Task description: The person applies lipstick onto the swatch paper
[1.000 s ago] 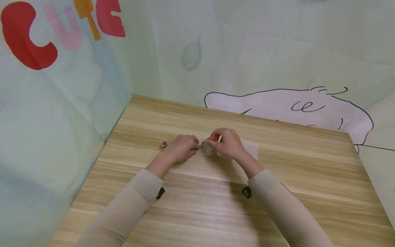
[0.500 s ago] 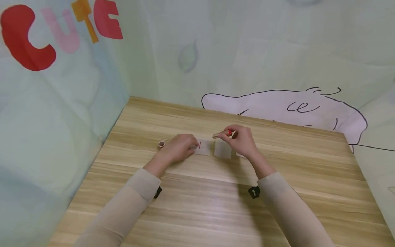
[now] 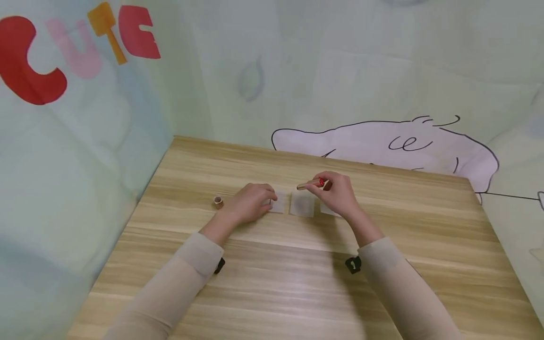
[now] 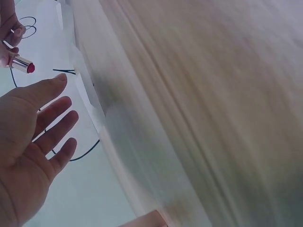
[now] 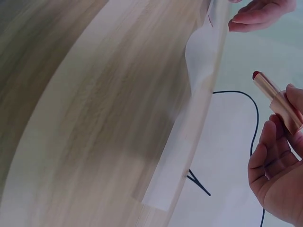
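My right hand (image 3: pixel 338 192) holds a lipstick (image 3: pixel 311 184) with a gold tube. Its red tip (image 5: pixel 256 74) points left in the right wrist view, bare of any cap. Below the lipstick lies the middle white paper (image 3: pixel 302 204). My left hand (image 3: pixel 250 203), fingers loosely extended and holding nothing, is at the left paper (image 3: pixel 278 203), covering part of it. On that paper a short red stroke (image 5: pixel 210 21) shows in the right wrist view. The right paper (image 3: pixel 328 210) is partly hidden by my right hand.
A lipstick cap (image 3: pixel 218 202) stands on the wooden table (image 3: pixel 272 278), left of my left hand. Printed cloth walls (image 3: pixel 340 80) rise along the table's back and left edges. Dark straps (image 3: pixel 353 265) show at both wrists.
My right hand has moved right with the lipstick, from the left paper to above the middle one. The left paper's red stroke came into sight, then was mostly covered. My left hand stays nearly in place.
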Tool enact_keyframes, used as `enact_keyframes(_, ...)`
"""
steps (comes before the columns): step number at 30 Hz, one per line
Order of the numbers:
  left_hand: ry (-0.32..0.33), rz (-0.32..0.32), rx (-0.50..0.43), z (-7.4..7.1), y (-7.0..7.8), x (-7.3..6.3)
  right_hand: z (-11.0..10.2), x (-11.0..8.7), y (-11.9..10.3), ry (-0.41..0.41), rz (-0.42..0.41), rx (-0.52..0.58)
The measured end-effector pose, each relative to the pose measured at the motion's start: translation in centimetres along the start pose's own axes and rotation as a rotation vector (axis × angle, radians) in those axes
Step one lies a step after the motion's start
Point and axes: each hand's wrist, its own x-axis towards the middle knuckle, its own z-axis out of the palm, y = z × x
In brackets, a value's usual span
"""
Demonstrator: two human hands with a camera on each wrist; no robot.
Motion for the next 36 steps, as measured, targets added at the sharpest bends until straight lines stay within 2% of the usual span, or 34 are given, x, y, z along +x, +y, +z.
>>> enact_keyframes(8,-0.029,0.001,0.019,0.0,0.1,0.3,0.3,-0.3,0.1,0.008,0.017,-0.006)
enact_keyframes(17,-0.033,0.012,0.029,-0.2,-0.1,0.6,0.8,0.0,-0.2,0.006,0.034,0.008)
enact_keyframes(26,-0.046,0.023,0.023,0.4,0.1,1.2,1.2,-0.1,0.0,-0.003,0.046,0.005)
enact_keyframes(36,-0.08,0.05,0.078,1.2,0.4,2.5,1.5,0.1,0.0,0.005,0.04,0.001)
